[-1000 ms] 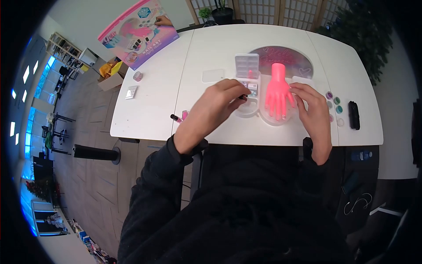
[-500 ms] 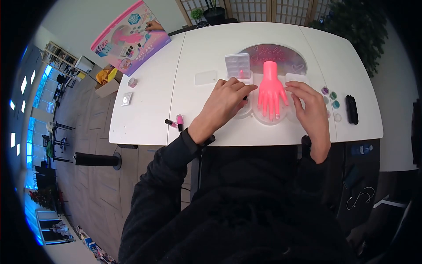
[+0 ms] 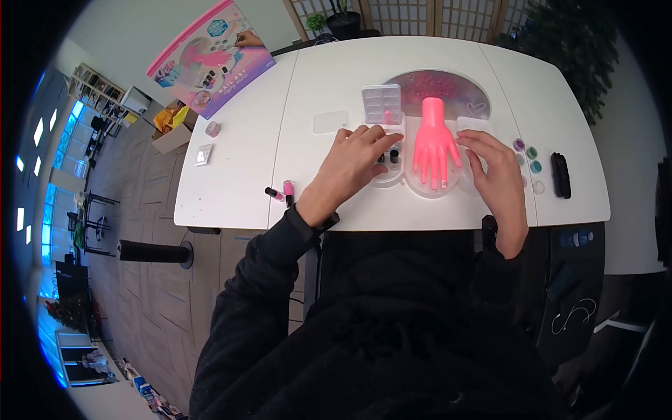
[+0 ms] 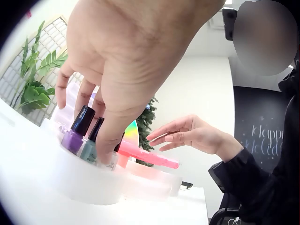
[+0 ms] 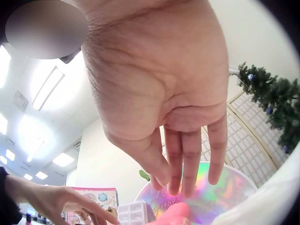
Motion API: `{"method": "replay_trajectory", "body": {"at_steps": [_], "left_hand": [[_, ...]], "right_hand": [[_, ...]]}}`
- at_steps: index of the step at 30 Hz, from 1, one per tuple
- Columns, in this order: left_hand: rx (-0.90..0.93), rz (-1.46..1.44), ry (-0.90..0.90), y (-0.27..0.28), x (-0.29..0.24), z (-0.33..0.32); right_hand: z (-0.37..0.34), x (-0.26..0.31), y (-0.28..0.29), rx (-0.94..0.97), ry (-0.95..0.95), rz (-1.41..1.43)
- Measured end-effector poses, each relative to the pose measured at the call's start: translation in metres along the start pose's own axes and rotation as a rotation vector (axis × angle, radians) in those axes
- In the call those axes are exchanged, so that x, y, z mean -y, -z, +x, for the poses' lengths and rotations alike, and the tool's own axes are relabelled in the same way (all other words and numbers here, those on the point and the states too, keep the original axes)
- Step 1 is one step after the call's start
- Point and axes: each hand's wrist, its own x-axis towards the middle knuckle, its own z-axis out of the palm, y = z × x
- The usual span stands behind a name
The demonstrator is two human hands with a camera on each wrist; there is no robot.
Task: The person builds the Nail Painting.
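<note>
The left hand (image 3: pixel 353 164) hovers palm down over the nail polish bottles (image 3: pixel 394 157), its fingers spread. In the left wrist view, the thumb of this hand (image 4: pixel 126 61) is in front of a bottle, beside a purple bottle (image 4: pixel 72 142) and a teal bottle (image 4: pixel 88 150), all in a white round holder (image 4: pixel 89 185); whether it touches one is unclear. A pink model hand (image 3: pixel 434 143) lies palm down on the white base, fingers toward the person. At its right side is the right hand (image 3: pixel 498 175), fingers loosely bent and holding nothing visible; contact with the model is unclear.
A lidded compartment box (image 3: pixel 381 105) and a mirror-like panel (image 3: pixel 448 91) stand behind. Small glitter pots (image 3: pixel 535 166) and a black case (image 3: pixel 561 175) lie right; two pink polish bottles (image 3: pixel 288 189), a clear lid (image 3: pixel 330 122) and a printed box (image 3: pixel 210 59) are left.
The left hand has loosened from a pinch on a dark-capped item and spread its fingers, so the bottles show beneath it. The right hand stays beside the pink model. The head view shifted slightly.
</note>
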Motion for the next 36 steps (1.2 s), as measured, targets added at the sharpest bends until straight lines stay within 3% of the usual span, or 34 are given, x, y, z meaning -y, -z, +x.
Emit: {"method": "replay_trajectory", "body": {"at_steps": [6,8,12,13,16,20,22,33,36], "left_hand": [[-0.054,-0.056,0.152,0.058,0.027,-0.028],[-0.063,-0.079,0.339,0.076,0.042,-0.052],[0.117,-0.021,0.614,0.106,0.074,-0.101],[0.116,-0.019,0.616,0.109,0.077,-0.111],[0.359,-0.136,0.686,0.105,0.081,-0.133],[0.429,-0.165,0.672,0.075,0.078,-0.143],[0.323,-0.160,0.586,0.062,0.082,-0.142],[0.225,-0.290,0.362,0.051,0.075,-0.091],[0.149,-0.431,0.259,0.065,0.049,-0.060]], "right_hand": [[0.001,0.003,-0.001,0.035,-0.005,0.008],[0.001,0.003,-0.001,0.027,0.018,0.015],[0.001,0.007,-0.001,0.032,0.014,0.009],[0.001,0.007,-0.002,0.032,0.018,0.005],[0.001,0.008,-0.005,0.038,0.036,0.002],[0.002,0.015,-0.012,0.061,0.038,0.003],[0.003,0.019,-0.012,0.064,0.050,-0.003],[0.007,0.031,-0.018,0.146,0.065,0.050],[0.010,0.035,-0.023,0.200,0.189,0.151]]}}
